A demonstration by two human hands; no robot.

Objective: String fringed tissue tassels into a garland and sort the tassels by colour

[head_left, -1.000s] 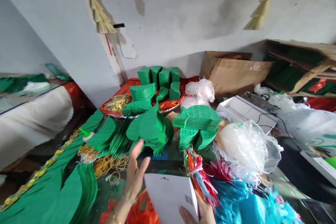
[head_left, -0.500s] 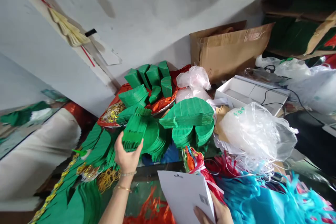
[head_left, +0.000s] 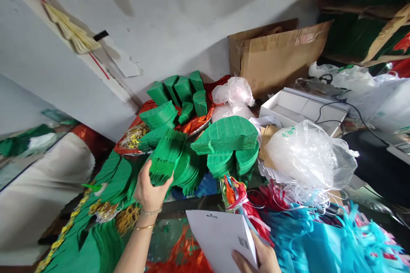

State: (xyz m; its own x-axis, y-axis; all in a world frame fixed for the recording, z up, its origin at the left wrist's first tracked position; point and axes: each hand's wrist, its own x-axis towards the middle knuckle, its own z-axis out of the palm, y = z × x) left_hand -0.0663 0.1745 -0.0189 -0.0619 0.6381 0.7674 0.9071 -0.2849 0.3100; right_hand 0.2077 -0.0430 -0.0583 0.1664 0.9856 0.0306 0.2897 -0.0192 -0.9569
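Observation:
My left hand (head_left: 152, 192) is closed around the near end of a stack of green cut pieces (head_left: 167, 153), thumb on one side and fingers on the other. More fanned green pieces (head_left: 185, 170) lie just right of it. In my right hand (head_left: 256, 256), at the bottom of the view, is a white flat box (head_left: 218, 236) with a hang slot and a small grey square printed on it. The thumb presses on its face; the other fingers are partly hidden behind it. Orange strips (head_left: 184, 251) lie between my two forearms.
Green leaf-shaped stacks (head_left: 229, 132) stand at the centre, others on a red-lined tray (head_left: 205, 123) behind. To the right are a clear plastic bag (head_left: 301, 153), an open white box (head_left: 301, 108), a cardboard box (head_left: 278, 59) and blue strips (head_left: 320, 239). Yellow trim (head_left: 64, 234) runs along the left.
The green stack in my left hand has tilted, showing more of its layered face. The view has shifted slightly; my right hand keeps its hold on the white box.

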